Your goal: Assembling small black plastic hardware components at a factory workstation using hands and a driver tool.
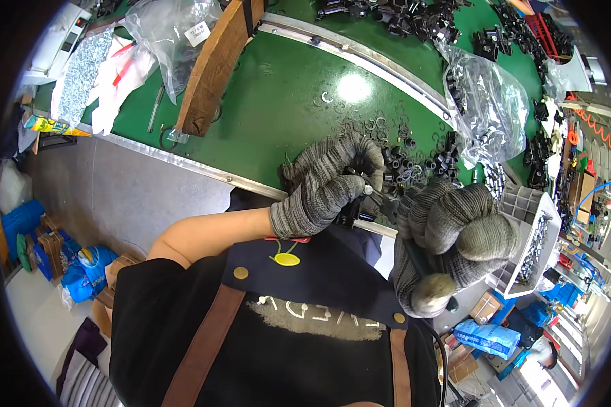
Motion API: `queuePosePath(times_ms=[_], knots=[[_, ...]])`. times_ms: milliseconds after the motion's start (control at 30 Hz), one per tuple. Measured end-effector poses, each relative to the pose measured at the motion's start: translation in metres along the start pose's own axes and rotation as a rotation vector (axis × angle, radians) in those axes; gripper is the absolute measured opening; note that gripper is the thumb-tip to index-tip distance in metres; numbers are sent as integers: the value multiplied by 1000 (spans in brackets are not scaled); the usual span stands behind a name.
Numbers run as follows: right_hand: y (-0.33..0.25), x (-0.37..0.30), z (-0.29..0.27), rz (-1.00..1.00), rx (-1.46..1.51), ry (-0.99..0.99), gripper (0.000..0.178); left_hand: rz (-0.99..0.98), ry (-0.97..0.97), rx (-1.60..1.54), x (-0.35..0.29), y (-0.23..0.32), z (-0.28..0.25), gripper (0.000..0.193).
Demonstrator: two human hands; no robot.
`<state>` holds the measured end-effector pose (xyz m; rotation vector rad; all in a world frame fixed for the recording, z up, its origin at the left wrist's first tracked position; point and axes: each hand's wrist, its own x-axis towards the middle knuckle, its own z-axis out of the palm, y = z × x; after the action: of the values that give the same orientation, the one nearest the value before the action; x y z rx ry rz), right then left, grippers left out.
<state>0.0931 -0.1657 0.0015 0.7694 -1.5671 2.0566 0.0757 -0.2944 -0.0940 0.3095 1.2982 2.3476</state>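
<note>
Both my hands wear grey striped knit gloves and meet near the front edge of a green-topped table (265, 95). My left hand (326, 183) is closed around a small black part (348, 211) with a shiny metal end; the fingers cover most of it. To its right, my right hand (455, 234) is wrapped round the dark handles of what look like pliers (419, 258). Their slim tip points at the black part; whether it touches is unclear. Just beyond the hands lie several loose C-shaped rings (380, 125) and a heap of small black cylindrical parts (445, 159).
A clear plastic bag (485, 102) rests at the right, near a grey crate (512, 197) holding small metal pieces. A wooden board (214, 74) stands at the left beside another plastic bag (173, 41). Black parts (414, 17) are piled beyond a metal rail (360, 54).
</note>
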Motion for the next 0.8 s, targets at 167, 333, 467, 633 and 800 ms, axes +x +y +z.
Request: queuePosePath(times_ms=[167, 333, 467, 633, 800], knots=[[-11, 10, 13, 203, -32, 113, 47, 40, -1, -13, -2, 0, 3, 35], [-6, 17, 22, 432, -129, 452, 38, 175, -50, 146, 1, -2, 3, 26], [10, 16, 6, 155, -1, -15, 35, 72, -39, -9, -1, -14, 1, 35], [16, 13, 1, 114, -109, 105, 17, 82, 32, 93, -4, -39, -8, 47], [14, 12, 1, 363, -108, 226, 23, -58, 110, 165, -2, -56, -11, 54]])
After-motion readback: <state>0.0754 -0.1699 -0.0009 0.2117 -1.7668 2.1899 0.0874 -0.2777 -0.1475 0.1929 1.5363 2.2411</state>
